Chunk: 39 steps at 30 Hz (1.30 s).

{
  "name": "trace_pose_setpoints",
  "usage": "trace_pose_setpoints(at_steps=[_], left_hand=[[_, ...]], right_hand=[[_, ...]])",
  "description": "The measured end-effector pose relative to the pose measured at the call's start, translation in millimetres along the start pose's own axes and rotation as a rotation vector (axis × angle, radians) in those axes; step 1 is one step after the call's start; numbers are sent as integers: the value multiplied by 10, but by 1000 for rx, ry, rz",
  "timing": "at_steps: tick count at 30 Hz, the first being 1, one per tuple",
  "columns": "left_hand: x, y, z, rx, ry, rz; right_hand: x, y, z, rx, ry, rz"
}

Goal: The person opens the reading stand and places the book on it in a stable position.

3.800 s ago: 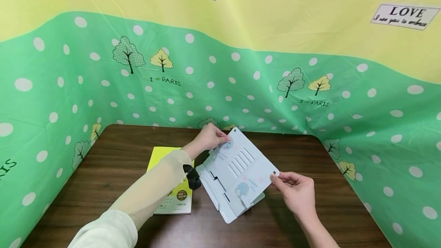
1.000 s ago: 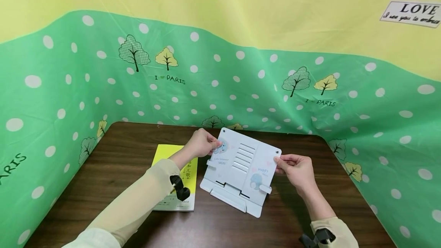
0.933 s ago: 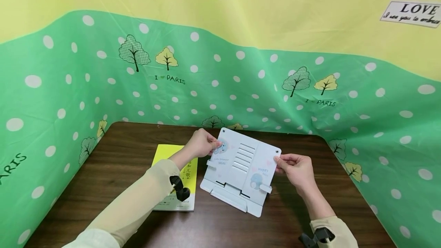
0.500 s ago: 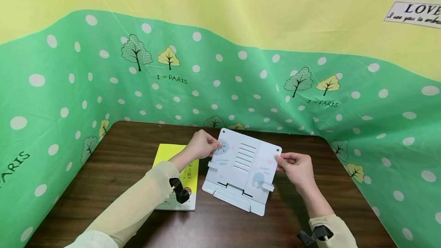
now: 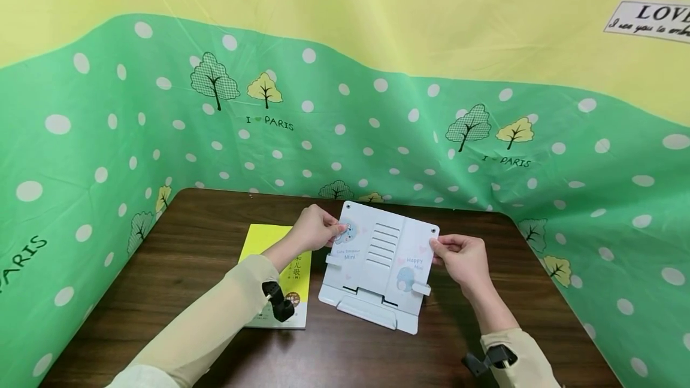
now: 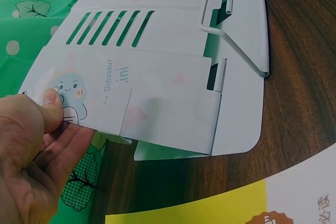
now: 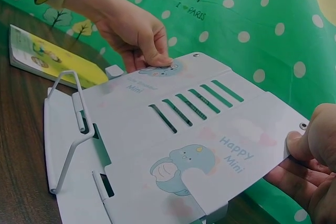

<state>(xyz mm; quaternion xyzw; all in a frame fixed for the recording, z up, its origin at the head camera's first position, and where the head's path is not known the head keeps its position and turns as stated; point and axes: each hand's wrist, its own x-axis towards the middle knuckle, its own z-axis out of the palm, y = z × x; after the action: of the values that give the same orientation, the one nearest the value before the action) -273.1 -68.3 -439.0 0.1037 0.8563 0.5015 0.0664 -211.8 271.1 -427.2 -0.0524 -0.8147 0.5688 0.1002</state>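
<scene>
A white book stand (image 5: 372, 262) with slots, printed blue dinosaurs and "Happy Mini" lettering sits tilted up at the table's middle. My left hand (image 5: 315, 227) pinches its left edge near the top, thumb on the printed face, as the left wrist view also shows for the left hand (image 6: 39, 145). At the opposite edge, near the upper corner, my right hand (image 5: 465, 262) pinches the panel between thumb and fingers. A wire bracket (image 7: 73, 124) stands out at the stand's lower lip. Small page clips (image 5: 420, 289) stick out at both sides.
Left of the stand lies a yellow and white book (image 5: 277, 310), partly under my left forearm. The dark wooden table (image 5: 178, 244) is backed by a green and yellow patterned cloth (image 5: 334, 106). Each wrist wears a black camera mount (image 5: 277, 301).
Over these seconds the stand has turned counterclockwise from a diagonal, so its lower lip now faces nearer to me. Both hands keep their pinch; the right hand has moved slightly away from me.
</scene>
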Motion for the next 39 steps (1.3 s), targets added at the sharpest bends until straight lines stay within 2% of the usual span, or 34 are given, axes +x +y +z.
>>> trace_pose_setpoints(at_steps=[16, 30, 39], left_hand=[[-84, -3, 2, -13, 13, 2], [-104, -51, 24, -32, 16, -1], [-134, -15, 35, -61, 18, -19]], right_hand=[[96, 6, 54, -26, 3, -12], [141, -13, 73, -62, 0, -7], [172, -19, 81, -56, -1, -15]])
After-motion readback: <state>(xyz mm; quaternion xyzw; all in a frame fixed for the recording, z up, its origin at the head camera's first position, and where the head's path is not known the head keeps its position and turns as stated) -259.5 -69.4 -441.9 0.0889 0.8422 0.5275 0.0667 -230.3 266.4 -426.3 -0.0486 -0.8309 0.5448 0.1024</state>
